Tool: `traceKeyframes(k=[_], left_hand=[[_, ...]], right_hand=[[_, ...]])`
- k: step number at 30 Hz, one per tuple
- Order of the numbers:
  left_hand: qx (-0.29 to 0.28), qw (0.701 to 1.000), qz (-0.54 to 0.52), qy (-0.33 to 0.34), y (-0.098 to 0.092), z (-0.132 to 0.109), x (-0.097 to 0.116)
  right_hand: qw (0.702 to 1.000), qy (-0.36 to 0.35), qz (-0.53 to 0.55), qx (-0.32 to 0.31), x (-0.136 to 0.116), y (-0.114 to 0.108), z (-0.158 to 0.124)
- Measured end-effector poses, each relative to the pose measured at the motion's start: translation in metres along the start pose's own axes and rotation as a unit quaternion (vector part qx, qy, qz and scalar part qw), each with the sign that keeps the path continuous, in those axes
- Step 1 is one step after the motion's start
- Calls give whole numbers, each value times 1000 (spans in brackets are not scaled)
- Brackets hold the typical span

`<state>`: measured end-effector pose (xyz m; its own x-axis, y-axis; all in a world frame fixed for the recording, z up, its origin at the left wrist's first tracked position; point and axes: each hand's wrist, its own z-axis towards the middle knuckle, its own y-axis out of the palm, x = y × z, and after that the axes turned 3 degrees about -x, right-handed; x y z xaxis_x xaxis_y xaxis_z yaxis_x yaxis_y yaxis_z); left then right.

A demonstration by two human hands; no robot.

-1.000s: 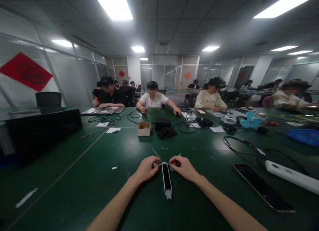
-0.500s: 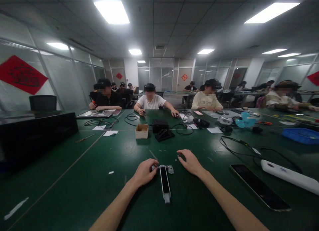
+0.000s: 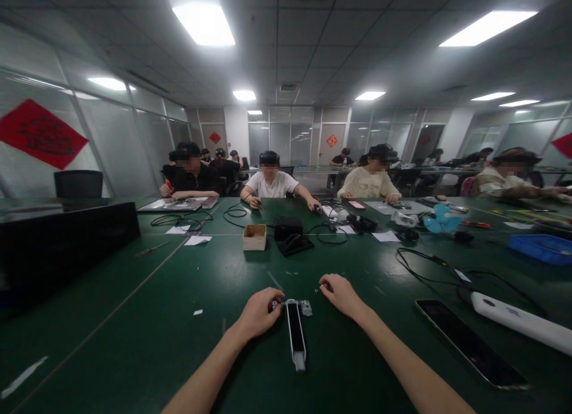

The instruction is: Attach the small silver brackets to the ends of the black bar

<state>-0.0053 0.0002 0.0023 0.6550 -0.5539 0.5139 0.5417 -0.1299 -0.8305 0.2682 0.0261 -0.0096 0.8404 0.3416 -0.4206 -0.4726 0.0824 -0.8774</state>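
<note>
A long narrow black-and-white device lies lengthwise on the green table, with a small metal bracket at its far end. My left hand pinches the far left end of the device. My right hand sits just right of it, off the device, with its fingertips beside several tiny screws on the table. Whether those fingers hold a screw is too small to tell.
A black phone and a white power strip lie to my right, near a black cable. Ahead stand a cardboard box and a black case. Co-workers sit across the table. A blue tray is far right.
My right hand has let go of the device and moved right, over to the tiny screws. My left hand stays on the device's far end.
</note>
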Motion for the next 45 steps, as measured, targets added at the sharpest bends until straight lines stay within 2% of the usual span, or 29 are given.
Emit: traceKeyframes(k=[4,9,13,19,30,45], left_hand=[[-8,1000,-3,-9,-3,-1,5],[-12,1000,0,-12,-7,-2,10],[-13,1000,0,-16,-8,-2,11],[-13,1000,-6,-3,-5,-2,8],[3,1000,4,8,-2,-2,4],[-20,1000,-4,-12,-7,-2,11]], right_hand=[[999,-16,44,-2,-14,-4,-8],[995,-56,70,-47,-41,-6,-16],[992,-68,96,-55,-50,-6,-19],[984,-67,152,-65,-48,1,-20],[992,-80,80,-56,-49,-4,-20],[988,-81,109,-79,-45,3,-20]])
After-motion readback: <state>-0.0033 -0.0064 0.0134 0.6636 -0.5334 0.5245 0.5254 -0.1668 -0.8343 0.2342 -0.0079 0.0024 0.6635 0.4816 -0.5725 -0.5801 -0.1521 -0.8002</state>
